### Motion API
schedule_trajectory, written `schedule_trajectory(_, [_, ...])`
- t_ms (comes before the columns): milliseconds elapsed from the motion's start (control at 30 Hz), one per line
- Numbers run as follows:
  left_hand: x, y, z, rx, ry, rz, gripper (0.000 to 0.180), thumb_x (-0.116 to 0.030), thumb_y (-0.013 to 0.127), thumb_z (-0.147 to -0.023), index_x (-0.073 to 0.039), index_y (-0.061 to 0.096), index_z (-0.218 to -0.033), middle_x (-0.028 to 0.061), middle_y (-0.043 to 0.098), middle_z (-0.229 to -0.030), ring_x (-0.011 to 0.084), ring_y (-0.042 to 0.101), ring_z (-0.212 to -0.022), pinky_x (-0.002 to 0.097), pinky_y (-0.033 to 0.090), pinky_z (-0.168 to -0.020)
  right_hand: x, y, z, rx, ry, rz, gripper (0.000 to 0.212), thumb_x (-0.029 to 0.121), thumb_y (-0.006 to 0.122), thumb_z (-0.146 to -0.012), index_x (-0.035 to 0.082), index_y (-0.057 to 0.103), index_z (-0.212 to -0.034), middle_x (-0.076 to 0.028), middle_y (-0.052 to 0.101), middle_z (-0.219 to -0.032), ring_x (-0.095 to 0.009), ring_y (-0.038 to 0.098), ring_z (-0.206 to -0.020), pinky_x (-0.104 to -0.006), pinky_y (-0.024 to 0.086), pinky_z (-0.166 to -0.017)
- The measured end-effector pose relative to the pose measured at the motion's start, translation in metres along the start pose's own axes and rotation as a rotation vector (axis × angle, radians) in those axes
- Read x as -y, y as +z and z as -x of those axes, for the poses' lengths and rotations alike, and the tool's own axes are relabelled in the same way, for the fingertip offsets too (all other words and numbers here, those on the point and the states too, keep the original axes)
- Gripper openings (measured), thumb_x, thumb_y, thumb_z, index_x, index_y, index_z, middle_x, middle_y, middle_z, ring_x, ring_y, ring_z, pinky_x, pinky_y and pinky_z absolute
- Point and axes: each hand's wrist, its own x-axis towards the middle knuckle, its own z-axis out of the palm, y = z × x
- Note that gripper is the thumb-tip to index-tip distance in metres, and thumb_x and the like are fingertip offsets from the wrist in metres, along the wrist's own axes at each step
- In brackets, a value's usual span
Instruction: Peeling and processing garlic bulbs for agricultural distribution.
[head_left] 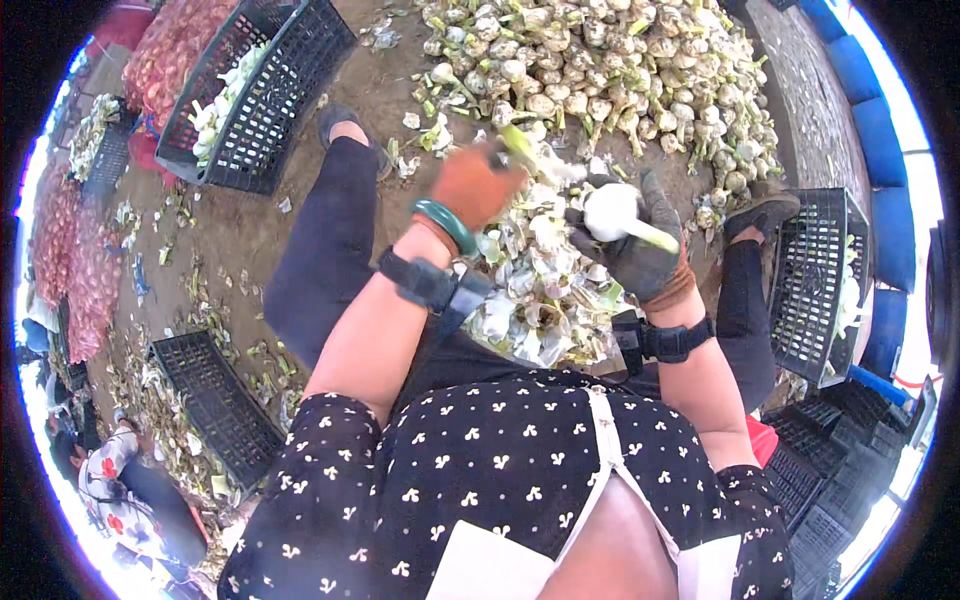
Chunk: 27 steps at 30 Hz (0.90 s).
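Observation:
In the palm of my right hand (640,250), in a dark-palmed work glove, lies a clean white garlic bulb (612,212) with its pale green stem pointing to the lower right. My left hand (478,185), in an orange glove with a green bangle at the wrist, is closed and slightly blurred. A yellowish-green and white strip of garlic peel (517,143) sticks out from its fingers, and its far end is smeared. Below and between both hands spreads a heap of loose garlic skins (545,290). Beyond them rises a large pile of untrimmed garlic bulbs (600,70).
A black crate (285,110) with white garlic stands at the upper left, another crate (812,285) at my right. A black crate (218,405) lies lower left. Red mesh sacks (170,60) line the far left. Another person (130,480) sits lower left. Stacked crates (840,470) stand lower right.

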Motion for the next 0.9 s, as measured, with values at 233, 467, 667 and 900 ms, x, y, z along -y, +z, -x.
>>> schedule_trajectory(233, [-0.022, 0.023, 0.023, 0.037, 0.421, -0.317, 0.025, -0.026, 0.059, -0.078, -0.01, 0.064, -0.097, 0.0147, 0.064, -0.08, 0.0326, 0.06, -0.073, 0.0391, 0.048, -0.066, -0.004, 0.029, 0.007, -0.3, -0.112, 0.459, 0.043, 0.024, 0.058, -0.084, -0.002, 0.048, -0.116, -0.007, 0.057, -0.104, -0.015, 0.056, -0.09, -0.0293, 0.047, -0.082])
schedule_trajectory(467, [-0.02, 0.022, 0.025, -0.067, 0.676, -0.48, 0.02, -0.02, 0.056, -0.076, -0.008, 0.057, -0.092, 0.0133, 0.061, -0.081, 0.0325, 0.06, -0.07, 0.0414, 0.047, -0.061, 0.029, 0.023, 0.016, -0.178, 0.269, 0.785, 0.048, 0.022, 0.066, -0.075, -0.004, 0.052, -0.113, -0.008, 0.059, -0.1, -0.013, 0.057, -0.088, -0.0237, 0.047, -0.074])
schedule_trajectory(667, [-0.016, 0.017, 0.013, 0.3, -0.049, 0.221, 0.033, -0.027, 0.057, -0.081, -0.005, 0.056, -0.106, 0.0091, 0.065, -0.087, 0.0209, 0.062, -0.076, 0.0346, 0.048, -0.07, 0.015, 0.039, 0.012, -0.251, 0.069, 0.69, 0.033, 0.017, 0.059, -0.08, 0.0, 0.056, -0.109, -0.005, 0.062, -0.097, -0.014, 0.057, -0.087, -0.0271, 0.045, -0.079])
schedule_trajectory(900, [-0.003, 0.032, 0.018, 0.585, -0.028, 0.62, 0.041, -0.006, 0.054, -0.067, 0.001, 0.055, -0.107, 0.0071, 0.062, -0.094, 0.013, 0.057, -0.073, 0.024, 0.046, -0.066, 0.011, 0.017, 0.0, -0.529, -0.075, 1.013, 0.029, 0.019, 0.053, -0.086, -0.001, 0.058, -0.107, -0.007, 0.063, -0.092, -0.011, 0.057, -0.081, -0.0264, 0.047, -0.072])
